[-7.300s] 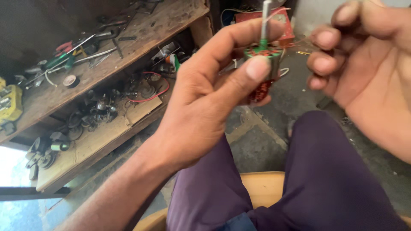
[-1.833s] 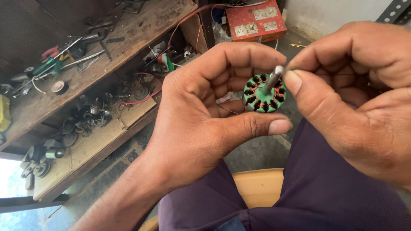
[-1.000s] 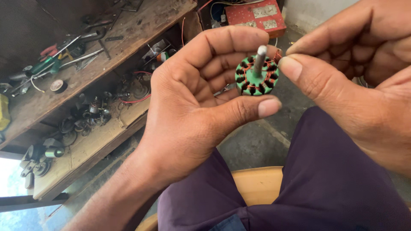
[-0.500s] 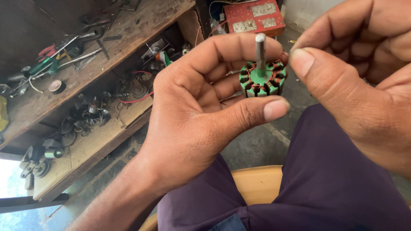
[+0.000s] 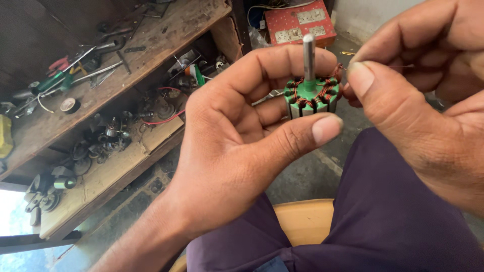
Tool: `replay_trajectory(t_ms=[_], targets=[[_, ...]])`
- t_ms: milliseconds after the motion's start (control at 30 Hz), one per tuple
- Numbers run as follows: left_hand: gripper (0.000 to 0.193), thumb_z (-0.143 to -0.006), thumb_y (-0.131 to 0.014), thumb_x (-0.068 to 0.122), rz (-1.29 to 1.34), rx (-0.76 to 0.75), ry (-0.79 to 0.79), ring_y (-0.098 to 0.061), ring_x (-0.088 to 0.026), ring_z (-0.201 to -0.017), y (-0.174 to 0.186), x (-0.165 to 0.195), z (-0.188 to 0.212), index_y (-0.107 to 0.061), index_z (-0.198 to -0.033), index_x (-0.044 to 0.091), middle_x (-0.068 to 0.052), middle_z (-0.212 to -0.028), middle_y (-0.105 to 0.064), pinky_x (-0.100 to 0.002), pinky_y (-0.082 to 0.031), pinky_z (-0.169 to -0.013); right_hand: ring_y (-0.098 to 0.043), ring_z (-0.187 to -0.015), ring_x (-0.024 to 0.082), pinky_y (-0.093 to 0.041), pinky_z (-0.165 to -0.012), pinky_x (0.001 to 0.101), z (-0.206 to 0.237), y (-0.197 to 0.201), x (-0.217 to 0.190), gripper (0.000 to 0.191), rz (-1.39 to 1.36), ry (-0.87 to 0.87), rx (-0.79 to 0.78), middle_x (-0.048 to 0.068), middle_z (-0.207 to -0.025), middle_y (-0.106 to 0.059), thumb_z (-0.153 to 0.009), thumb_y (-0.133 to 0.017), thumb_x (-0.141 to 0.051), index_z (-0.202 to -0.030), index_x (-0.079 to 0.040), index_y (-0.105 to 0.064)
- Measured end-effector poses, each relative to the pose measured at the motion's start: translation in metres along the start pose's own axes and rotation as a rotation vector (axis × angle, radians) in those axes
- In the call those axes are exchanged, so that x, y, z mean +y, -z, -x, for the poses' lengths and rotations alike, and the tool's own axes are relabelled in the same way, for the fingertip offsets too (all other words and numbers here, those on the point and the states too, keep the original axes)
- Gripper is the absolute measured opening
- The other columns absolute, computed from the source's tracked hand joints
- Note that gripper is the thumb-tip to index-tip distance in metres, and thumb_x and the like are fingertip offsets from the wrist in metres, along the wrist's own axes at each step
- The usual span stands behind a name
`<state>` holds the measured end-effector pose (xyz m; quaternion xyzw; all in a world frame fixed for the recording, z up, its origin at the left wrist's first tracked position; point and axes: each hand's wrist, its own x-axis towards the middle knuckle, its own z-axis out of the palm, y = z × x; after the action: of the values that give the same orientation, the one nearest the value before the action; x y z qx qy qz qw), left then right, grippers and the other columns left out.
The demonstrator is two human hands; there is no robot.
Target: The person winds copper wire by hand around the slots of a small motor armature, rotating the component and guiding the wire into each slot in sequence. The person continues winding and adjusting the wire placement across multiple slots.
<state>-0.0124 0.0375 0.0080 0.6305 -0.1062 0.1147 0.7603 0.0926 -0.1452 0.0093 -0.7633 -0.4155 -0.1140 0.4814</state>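
Change: since half a second ago the rotor (image 5: 311,98) sits a little lower and more upright in the left hand, and the right thumb has closed in beside its top.
Left hand (image 5: 237,151): curled around the rotor, thumb tip pressed against the front of the core, fingers wrapped behind it.
Rotor: green-topped core wound with copper wire, steel shaft (image 5: 308,54) pointing straight up, held in the air above the person's lap.
Right hand (image 5: 428,116): thumb and forefinger pressed together, pinching a thin wire (image 5: 398,66) just beside the rotor's right edge.
Lap: purple trousers (image 5: 383,216), with a wooden seat (image 5: 302,221) showing between the legs.
Bench (image 5: 166,30): wooden, on the left, with pliers (image 5: 60,68) and loose tools along its top.
Shelf (image 5: 101,186): below the bench top, strewn with small motor parts.
Socket board (image 5: 298,23): red, on the floor beyond the hands.
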Motion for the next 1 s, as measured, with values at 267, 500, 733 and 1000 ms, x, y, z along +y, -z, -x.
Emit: replay_trajectory(t_ms=[267, 500, 733, 1000], targets=[[0.041, -0.098, -0.074, -0.002, -0.002, 0.016, 0.035, -0.064, -0.013, -0.111, -0.008, 0.001, 0.0, -0.054, -0.133, -0.007, -0.011, -0.124, -0.063, -0.029, -0.06, -0.107, -0.071, -0.085, 0.015, -0.062, -0.084, 0.029, 0.003, 0.004, 0.007, 0.021, 0.071, 0.06, -0.036, 0.011, -0.094, -0.068, -0.103, -0.065, -0.016, -0.112, 0.001, -0.059], [0.042, -0.094, -0.074, -0.003, -0.036, 0.043, 0.054, -0.067, -0.014, -0.113, -0.007, 0.001, -0.002, -0.057, -0.132, -0.006, -0.01, -0.125, -0.064, -0.028, -0.061, -0.102, -0.071, -0.087, 0.016, -0.062, -0.087, 0.0281, 0.004, 0.001, 0.011, 0.021, 0.042, 0.123, -0.026, 0.012, -0.097, -0.067, -0.107, -0.064, -0.014, -0.117, 0.002, -0.056], [0.043, -0.094, -0.074, -0.005, -0.016, 0.06, 0.055, -0.069, -0.016, -0.114, -0.009, 0.0, -0.004, -0.058, -0.134, -0.009, -0.013, -0.125, -0.067, -0.031, -0.062, -0.105, -0.072, -0.09, 0.018, -0.063, -0.089, 0.0316, 0.001, -0.001, 0.008, 0.016, 0.064, 0.087, -0.035, 0.014, -0.097, -0.067, -0.104, -0.063, -0.009, -0.113, 0.002, -0.056], [0.045, -0.092, -0.074, -0.005, -0.073, 0.06, 0.05, -0.07, -0.017, -0.115, -0.01, 0.006, -0.004, -0.058, -0.134, -0.009, -0.015, -0.125, -0.069, -0.031, -0.062, -0.106, -0.072, -0.095, 0.016, -0.062, -0.093, 0.0296, 0.001, -0.002, 0.01, 0.017, -0.033, 0.05, -0.016, 0.013, -0.104, -0.068, -0.104, -0.064, -0.008, -0.116, 0.001, -0.053]])
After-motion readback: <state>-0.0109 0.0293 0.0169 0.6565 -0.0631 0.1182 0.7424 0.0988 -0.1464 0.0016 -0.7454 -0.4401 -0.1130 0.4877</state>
